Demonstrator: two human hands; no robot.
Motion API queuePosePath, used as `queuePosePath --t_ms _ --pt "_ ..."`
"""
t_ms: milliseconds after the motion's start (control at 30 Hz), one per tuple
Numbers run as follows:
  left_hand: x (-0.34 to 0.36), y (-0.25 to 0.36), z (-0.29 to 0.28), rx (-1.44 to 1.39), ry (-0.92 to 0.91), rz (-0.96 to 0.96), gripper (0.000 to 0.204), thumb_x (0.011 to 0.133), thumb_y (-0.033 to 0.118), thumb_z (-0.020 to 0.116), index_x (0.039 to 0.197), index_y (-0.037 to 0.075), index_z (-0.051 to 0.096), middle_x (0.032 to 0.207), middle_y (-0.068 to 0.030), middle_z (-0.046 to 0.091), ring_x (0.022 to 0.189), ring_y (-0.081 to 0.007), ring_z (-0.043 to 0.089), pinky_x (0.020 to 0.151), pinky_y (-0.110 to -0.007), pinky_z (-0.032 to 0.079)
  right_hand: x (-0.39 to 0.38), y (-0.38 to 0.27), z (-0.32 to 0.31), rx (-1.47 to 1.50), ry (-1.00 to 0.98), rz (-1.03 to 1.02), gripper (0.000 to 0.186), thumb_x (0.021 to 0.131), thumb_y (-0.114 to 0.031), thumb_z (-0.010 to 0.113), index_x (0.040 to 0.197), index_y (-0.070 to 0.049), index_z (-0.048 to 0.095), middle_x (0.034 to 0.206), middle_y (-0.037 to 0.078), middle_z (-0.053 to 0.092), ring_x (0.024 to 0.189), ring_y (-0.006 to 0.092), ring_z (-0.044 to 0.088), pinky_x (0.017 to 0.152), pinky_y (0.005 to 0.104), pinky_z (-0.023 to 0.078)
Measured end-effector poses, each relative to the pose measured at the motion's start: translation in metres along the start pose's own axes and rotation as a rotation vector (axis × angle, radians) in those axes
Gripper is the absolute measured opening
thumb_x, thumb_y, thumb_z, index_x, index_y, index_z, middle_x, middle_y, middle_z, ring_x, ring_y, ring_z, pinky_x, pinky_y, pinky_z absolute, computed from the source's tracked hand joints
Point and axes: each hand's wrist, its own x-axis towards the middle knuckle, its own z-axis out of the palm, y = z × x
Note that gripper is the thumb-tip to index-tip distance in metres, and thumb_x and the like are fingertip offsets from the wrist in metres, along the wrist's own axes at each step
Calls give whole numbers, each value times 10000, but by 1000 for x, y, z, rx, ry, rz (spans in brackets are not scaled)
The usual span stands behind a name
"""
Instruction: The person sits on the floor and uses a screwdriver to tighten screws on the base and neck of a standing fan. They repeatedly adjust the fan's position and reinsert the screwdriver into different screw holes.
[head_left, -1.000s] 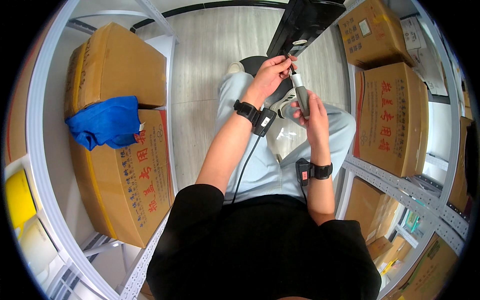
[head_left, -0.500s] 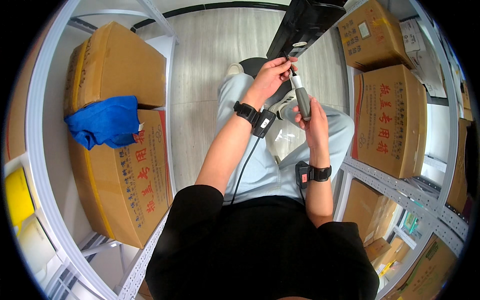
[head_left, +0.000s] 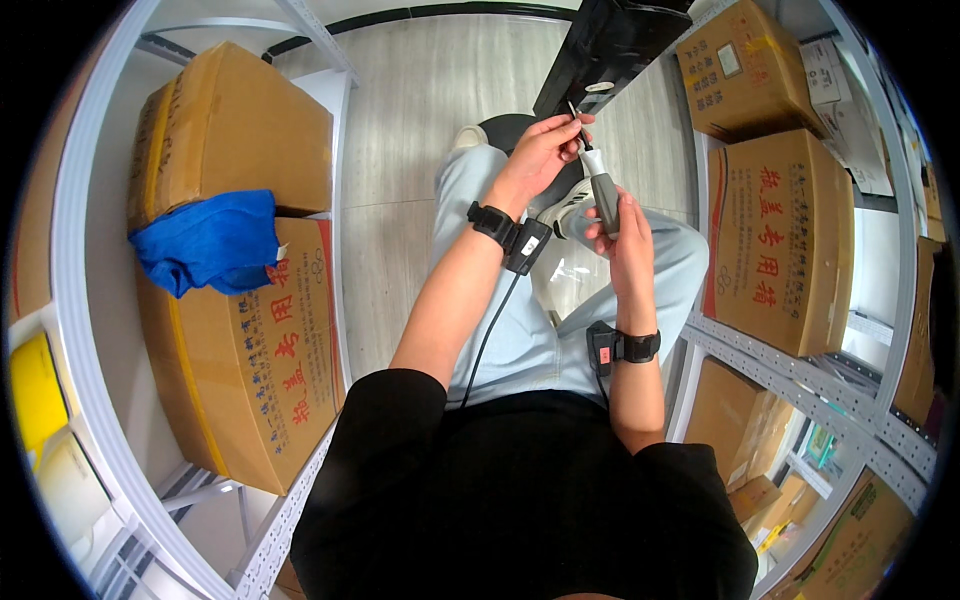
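Observation:
A screwdriver [head_left: 605, 203] with a grey handle, white collar and thin dark shaft points up toward a black upright device [head_left: 605, 60]. My right hand [head_left: 630, 235] is closed around the handle's lower end. Farther up, my left hand [head_left: 545, 152] pinches the shaft between thumb and fingers, close to the lower end of the black device. The metal tip shows just past my left fingertips, beside a small oval pale label [head_left: 600, 88]. Whether the tip touches the device I cannot tell.
Shelves with large cardboard boxes [head_left: 270, 130] stand at left, a blue cloth [head_left: 205, 243] draped over them. More cardboard boxes [head_left: 780, 240] fill the right shelf [head_left: 800, 375]. A round black base [head_left: 505, 132] lies on the floor by my feet. Cables hang from my wrist straps.
The screwdriver's handle has tilted slightly and shifted a little to the left and up with my right hand. My left hand keeps its pinch on the shaft almost unmoved.

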Motion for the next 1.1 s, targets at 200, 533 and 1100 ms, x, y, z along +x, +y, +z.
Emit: queuePosePath --t_ms 200,533,1100 --pt "5 -9 -14 -108 110 -3 252 954 143 494 1102 -29 605 913 -79 621 712 -94 498 631 -229 398 1 1 0 -112 81 -33 365 992 -359 453 1130 -43 571 805 45 640 557 63 504 475 207 362" --pt "2 -21 -30 -128 274 7 258 911 -24 466 1154 -109 488 1063 -209 594 1002 -293 595 925 -381 495 -14 4 -34 -101 76 -33 350 974 -323 490 1092 -10 589 733 42 628 516 66 500 430 197 349" --pt "2 -21 -33 -16 328 -81 181 937 -1 427 1089 -83 483 1096 -231 594 1017 -295 593 898 -375 493 -15 14 -48 -75 82 17 304 968 -287 507 1079 -22 607 716 32 628 516 58 505 444 191 359"
